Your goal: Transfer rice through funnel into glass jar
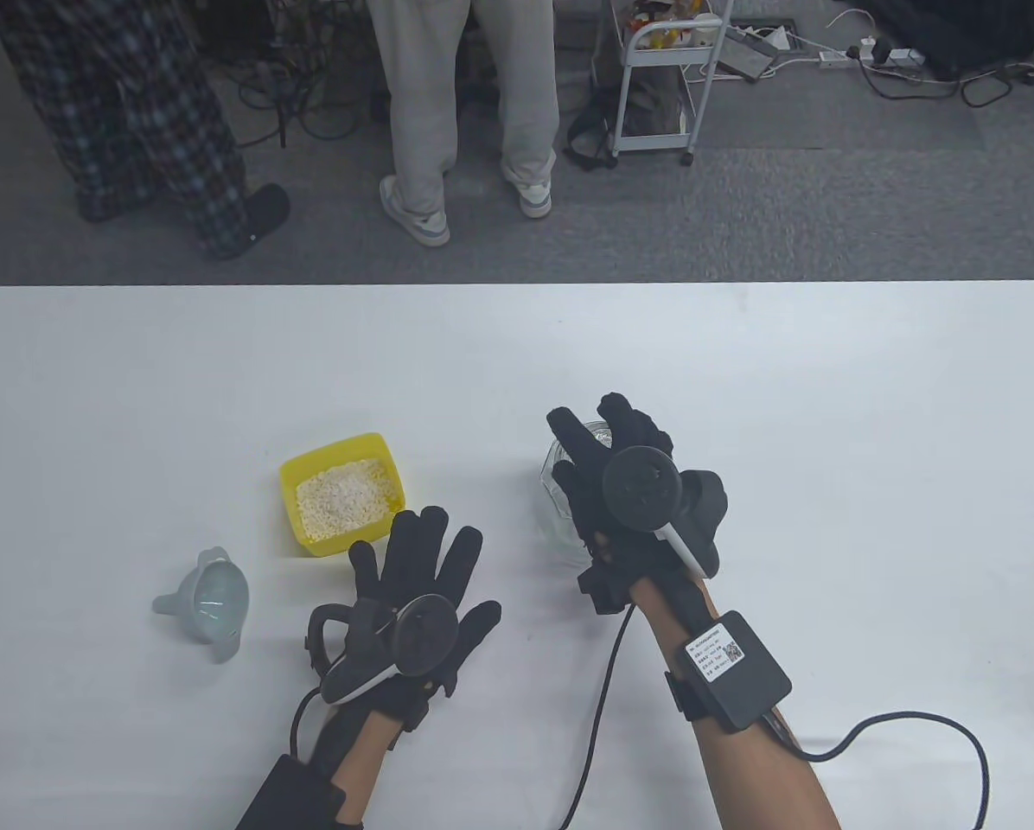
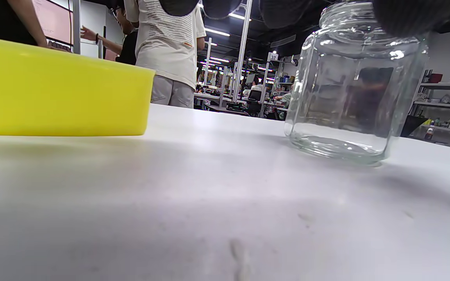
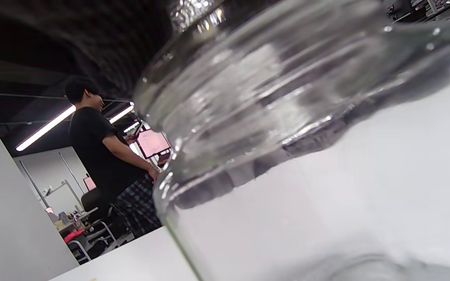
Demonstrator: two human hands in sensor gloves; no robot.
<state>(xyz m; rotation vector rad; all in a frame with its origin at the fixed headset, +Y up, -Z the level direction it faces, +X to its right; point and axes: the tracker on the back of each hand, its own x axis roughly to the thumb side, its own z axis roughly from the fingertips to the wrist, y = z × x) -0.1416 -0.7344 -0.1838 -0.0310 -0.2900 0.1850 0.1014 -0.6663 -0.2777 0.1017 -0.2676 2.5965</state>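
One jar, one funnel and one yellow tub stand on the table. The tub holds rice; the jar is empty. The right hand grips the jar; the left hand lies spread flat.

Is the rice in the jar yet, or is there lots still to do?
Not yet. The glass jar is empty and upright. The right hand is on it, the left hand spread open. The funnel lies apart on the table, and the rice sits in the yellow tub.
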